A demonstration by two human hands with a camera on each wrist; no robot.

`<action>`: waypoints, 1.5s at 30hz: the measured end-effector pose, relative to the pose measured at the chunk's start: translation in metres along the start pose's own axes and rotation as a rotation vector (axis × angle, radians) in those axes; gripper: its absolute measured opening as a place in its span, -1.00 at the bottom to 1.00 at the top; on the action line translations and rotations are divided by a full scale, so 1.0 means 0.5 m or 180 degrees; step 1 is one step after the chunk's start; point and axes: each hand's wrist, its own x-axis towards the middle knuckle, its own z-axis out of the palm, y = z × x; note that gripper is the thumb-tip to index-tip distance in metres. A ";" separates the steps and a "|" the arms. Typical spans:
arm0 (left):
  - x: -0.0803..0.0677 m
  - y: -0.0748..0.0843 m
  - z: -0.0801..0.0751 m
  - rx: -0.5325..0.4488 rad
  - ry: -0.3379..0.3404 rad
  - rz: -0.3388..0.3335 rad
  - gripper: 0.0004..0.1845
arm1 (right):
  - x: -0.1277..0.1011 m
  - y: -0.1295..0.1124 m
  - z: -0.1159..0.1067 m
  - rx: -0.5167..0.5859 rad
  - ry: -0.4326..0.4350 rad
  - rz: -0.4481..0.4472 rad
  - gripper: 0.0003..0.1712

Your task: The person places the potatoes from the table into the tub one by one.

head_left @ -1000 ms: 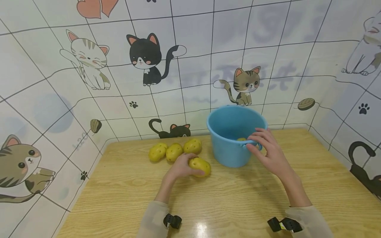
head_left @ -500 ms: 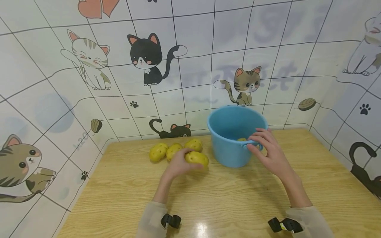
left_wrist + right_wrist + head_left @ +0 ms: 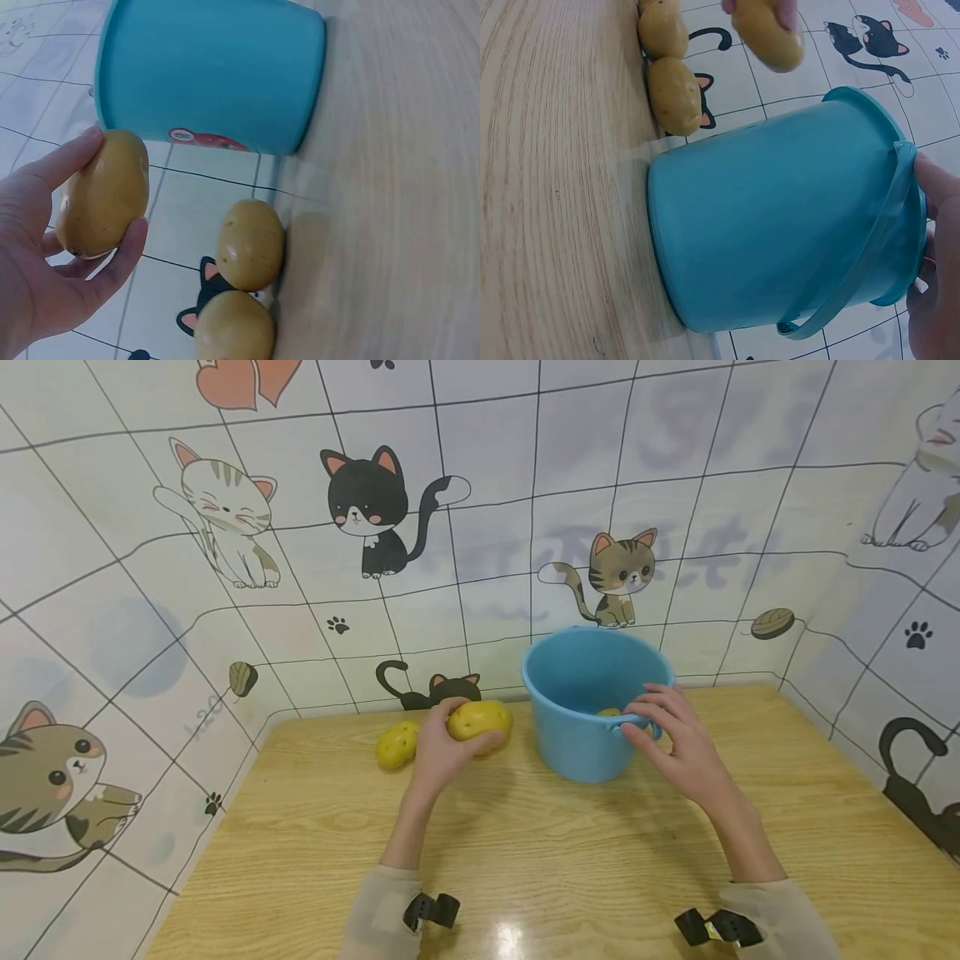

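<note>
My left hand [image 3: 438,752] grips a yellow potato [image 3: 480,720] between thumb and fingers. In the left wrist view this potato [image 3: 105,195] is clear of the table, left of the bucket. A light blue bucket [image 3: 581,747] stands upright on the table, and another potato [image 3: 609,712] shows partly inside it. The rim of the bucket is held by my right hand [image 3: 686,743], thumb outside, near where the handle joins. One potato [image 3: 397,745] lies left of my left hand. Beyond it, two potatoes show in the left wrist view, a nearer potato [image 3: 234,330] and a farther potato [image 3: 251,244].
The wooden table [image 3: 555,868] ends at a wall [image 3: 480,593] covered with cat drawings. The bucket's handle [image 3: 862,262] hangs down its near side in the right wrist view. Small black cameras sit on both wrists.
My left hand has lifted the potato off the table and moved it up and back, now in front of the row of potatoes. The right hand and the bucket have stayed put.
</note>
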 end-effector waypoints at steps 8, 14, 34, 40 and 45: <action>0.009 0.059 0.007 -0.0123 0.0239 0.0374 -0.24 | 0.000 0.000 0.000 0.0015 0.0008 -0.0010 -0.77; 0.012 0.104 0.022 -0.0162 0.0399 0.0532 -0.24 | 0.001 -0.001 -0.001 0.0040 0.0029 -0.0023 -0.77; 0.038 0.180 0.087 -0.0161 0.0200 0.0606 -0.22 | 0.001 -0.001 0.000 0.0020 0.0039 -0.0075 -0.78; 0.046 0.191 0.109 -0.0099 0.0146 0.0580 -0.19 | 0.002 -0.001 0.001 0.0024 0.0028 -0.0057 -0.78; 0.058 0.195 0.131 -0.0066 0.0066 0.0609 -0.16 | 0.001 0.001 0.002 0.0016 0.0020 -0.0056 -0.78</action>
